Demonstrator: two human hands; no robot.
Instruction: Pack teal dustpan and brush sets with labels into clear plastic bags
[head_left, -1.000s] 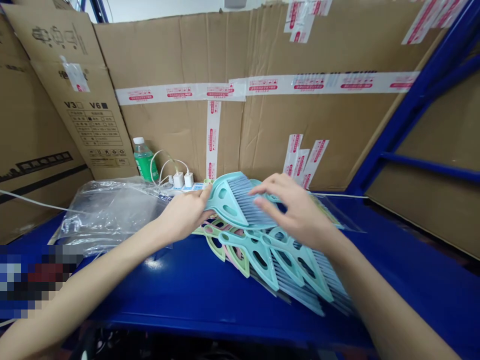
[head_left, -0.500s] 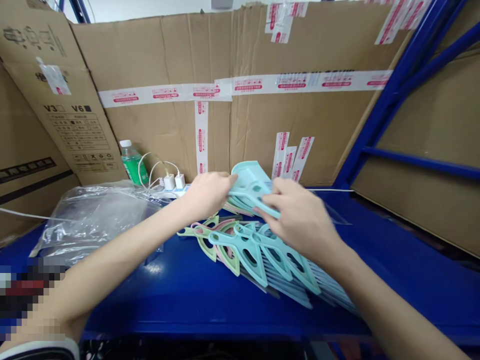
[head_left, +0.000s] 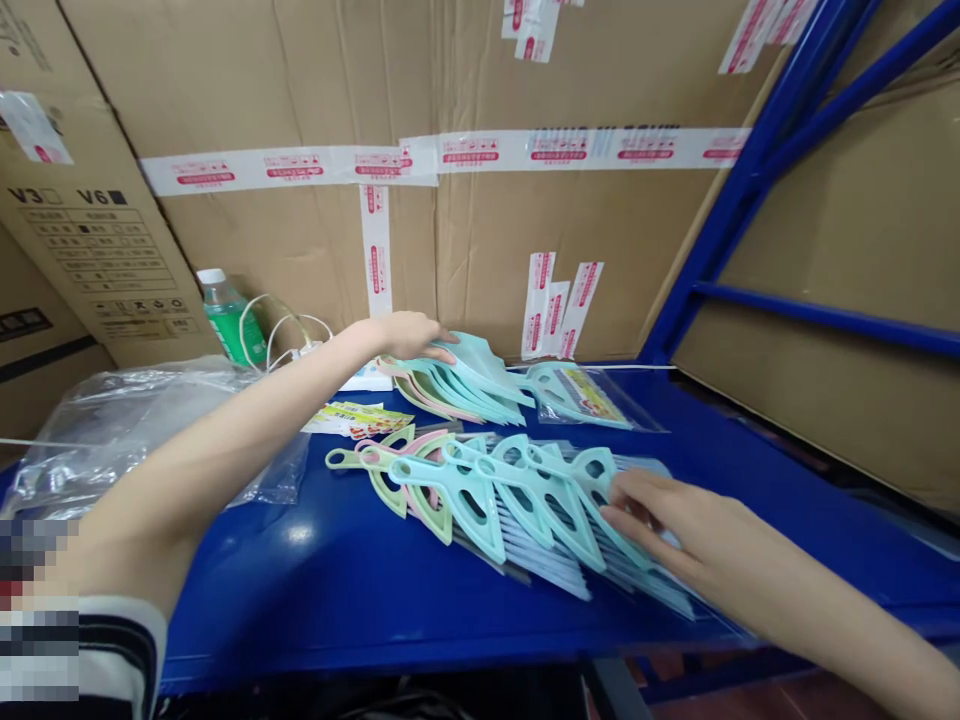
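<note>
Turquoise dustpan (head_left: pixel 480 362) has moved onto the dustpan stack (head_left: pixel 450 390), grasped by my left hand (head_left: pixel 409 335); right hand (head_left: pixel 660 505) at rightmost brush (head_left: pixel 574 465), clenched or released: cannot tell.

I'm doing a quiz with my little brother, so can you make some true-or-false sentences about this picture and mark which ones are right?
1. The left hand is touching the stacked dustpans. True.

2. The right hand is on the bottle. False: it is at the right end of the pile of hand brushes.

3. The hand brushes lie nearer the camera than the stacked dustpans. True.

4. Every hand brush is blue. False: pink and light green ones show too.

5. The bottle has a white cap. True.

6. The work surface is yellow. False: it is blue.
</note>
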